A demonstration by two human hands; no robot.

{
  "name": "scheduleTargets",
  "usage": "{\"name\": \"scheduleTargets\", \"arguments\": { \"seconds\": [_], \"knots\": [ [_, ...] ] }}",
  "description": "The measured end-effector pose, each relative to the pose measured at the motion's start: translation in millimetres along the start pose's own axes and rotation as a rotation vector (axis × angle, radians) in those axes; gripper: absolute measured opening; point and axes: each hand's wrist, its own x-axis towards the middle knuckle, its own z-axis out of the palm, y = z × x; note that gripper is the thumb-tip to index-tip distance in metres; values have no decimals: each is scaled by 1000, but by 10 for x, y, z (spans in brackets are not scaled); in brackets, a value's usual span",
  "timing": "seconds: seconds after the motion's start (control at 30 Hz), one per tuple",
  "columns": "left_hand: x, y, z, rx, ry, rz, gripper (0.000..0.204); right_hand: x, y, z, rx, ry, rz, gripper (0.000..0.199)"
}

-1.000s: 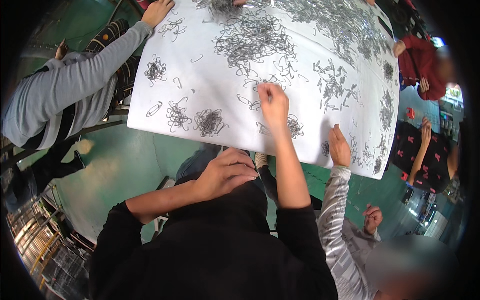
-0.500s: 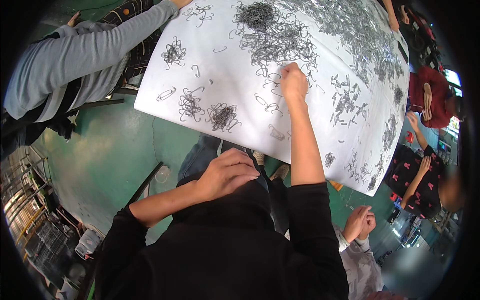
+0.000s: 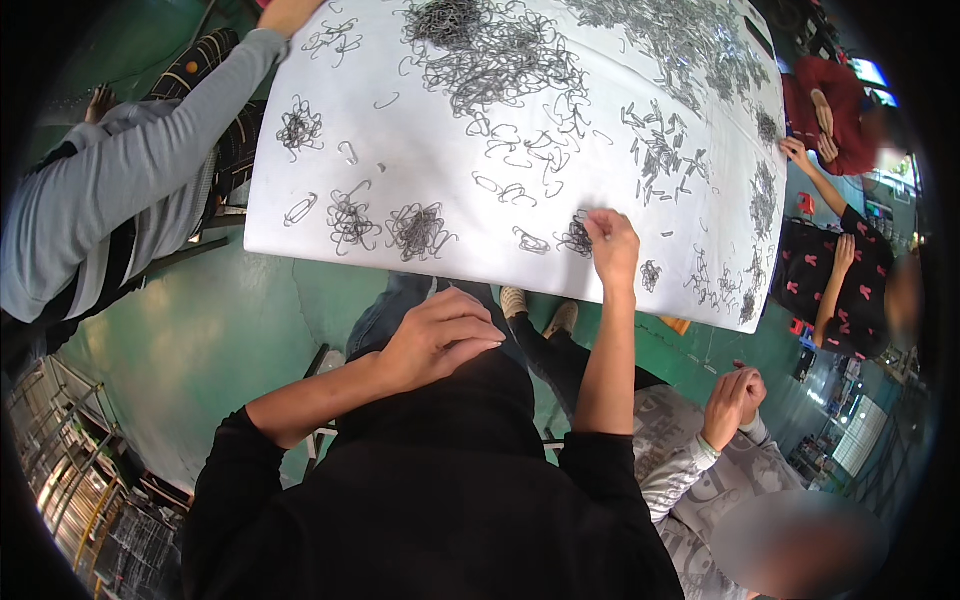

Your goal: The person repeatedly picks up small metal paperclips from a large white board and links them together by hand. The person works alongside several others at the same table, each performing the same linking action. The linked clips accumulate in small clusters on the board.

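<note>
My right hand [image 3: 613, 245] is over the near edge of the white table [image 3: 430, 165], fingertips pinched together beside a small pile of dark wire hooks [image 3: 577, 238]. Whether a hook is between those fingers is too small to tell. Held in front of my body, off the table, my left hand [image 3: 445, 335] has its fingers bent and pressed towards the thumb; its palm is hidden. A small bundle of wire hooks [image 3: 531, 240] lies left of my right hand, and loose hooks [image 3: 505, 188] are scattered farther in.
A large heap of hooks [image 3: 490, 60] and many short grey pieces [image 3: 665, 150] cover the far side. Small hook piles [image 3: 415, 232] line the near edge. A grey-sleeved person [image 3: 150, 170] leans in at left; others sit at right, one close beside me [image 3: 690, 460].
My right hand has come back from the scattered hooks to the small pile at the near edge. My left hand stays in front of my body. The whole view has shifted.
</note>
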Motion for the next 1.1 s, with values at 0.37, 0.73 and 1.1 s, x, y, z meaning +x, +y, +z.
{"name": "scheduleTargets", "arguments": {
  "seconds": [0.37, 0.73, 1.1],
  "knots": [
    [160, 38, 83, -9, 14, -38, 18, 876, -679, 492, -5, -42, -144, 22],
    [339, 37, 171, -18, 81, -48, 17, 1423, -1417, 1012, -137, -199, -416, 32],
    [376, 22, 198, -24, 121, -66, 14, 1661, -985, 512, -132, 49, -324, 28]
  ]
}}
